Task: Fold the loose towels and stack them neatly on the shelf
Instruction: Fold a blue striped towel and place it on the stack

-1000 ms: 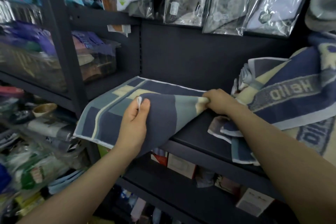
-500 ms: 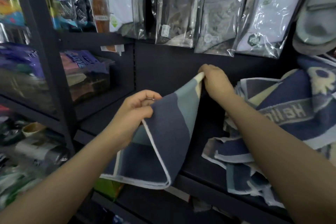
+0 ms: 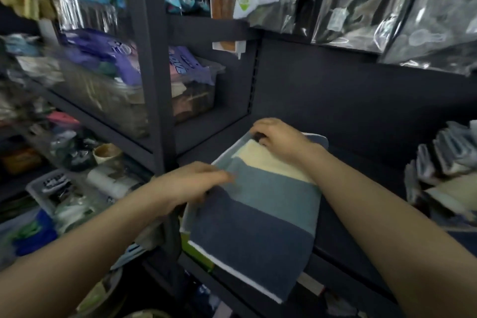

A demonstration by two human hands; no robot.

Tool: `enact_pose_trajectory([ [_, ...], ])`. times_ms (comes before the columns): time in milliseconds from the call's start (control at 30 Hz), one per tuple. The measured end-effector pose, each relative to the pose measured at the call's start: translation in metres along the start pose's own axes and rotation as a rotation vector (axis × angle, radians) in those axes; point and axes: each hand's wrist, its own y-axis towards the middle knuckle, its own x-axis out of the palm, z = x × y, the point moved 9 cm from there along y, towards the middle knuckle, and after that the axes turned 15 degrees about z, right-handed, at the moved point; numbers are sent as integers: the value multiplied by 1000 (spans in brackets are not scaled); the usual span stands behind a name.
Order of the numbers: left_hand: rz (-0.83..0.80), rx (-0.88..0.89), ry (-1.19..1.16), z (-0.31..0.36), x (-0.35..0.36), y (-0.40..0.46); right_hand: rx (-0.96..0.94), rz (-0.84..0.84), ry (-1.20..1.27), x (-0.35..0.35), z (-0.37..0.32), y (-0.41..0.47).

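Head view, and I have the striped towel (image 3: 254,210) lying folded on the dark shelf (image 3: 366,245), its far end well onto the board, its near end hanging off the front lip. My right hand (image 3: 280,141) sits on the far left corner, fingers curled down onto the cream band; its grip looks like a pinch on the edge, though the fingertips are tucked under and I can't be sure. My left hand (image 3: 192,183) rests on the left edge by the mid-blue band; motion blur hides the fingers, so I cannot tell whether that grip is spread or pinching.

Now the risks. That overhang is the big one: a good part of the dark band hangs past the shelf front, so if I let go with both hands at once, I judge the towel could slide off towards the clutter below. Next, the fold itself: the white edging at the near end shows layers not quite flush, and a careless tug from my right hand could skew the corners further. And to the far right, the loose towels (image 3: 444,160) slump in a heap; reaching across for them may drag this one out of square.
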Motion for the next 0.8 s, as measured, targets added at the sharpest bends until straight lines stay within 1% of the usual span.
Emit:
enact_pose_trajectory([
  [33,30,36,67,4,0,8,41,-9,0,7,9,-1],
  [133,137,215,279,30,-3,29,244,43,24,11,45,-2],
  [167,162,257,357,37,-4,34,309,36,16,13,57,-2],
  [200,166,273,407,40,-3,39,372,12,-3,16,68,-3],
  [267,126,287,429,42,3,45,464,-47,-29,24,83,-4],
  [333,91,321,469,41,9,49,480,-54,-16,29,87,-1],
  [433,54,380,490,39,14,50,418,-18,-1,26,85,8],
  [500,37,356,402,40,11,48,414,-2,68,23,86,11],
  [533,23,326,315,39,9,47,450,17,155,22,88,11],
  [567,2,285,183,39,7,44,510,57,284,19,90,10],
  [633,-65,201,-123,42,6,38,594,199,492,4,93,13],
  [667,-102,182,-229,45,5,35,586,264,506,-6,95,17],
  [700,-121,177,-295,48,3,34,540,310,443,-16,94,22],
  [767,-104,166,-351,52,-4,36,444,323,254,-28,88,30],
  [800,-70,153,-341,52,-7,38,419,308,207,-27,84,32],
])
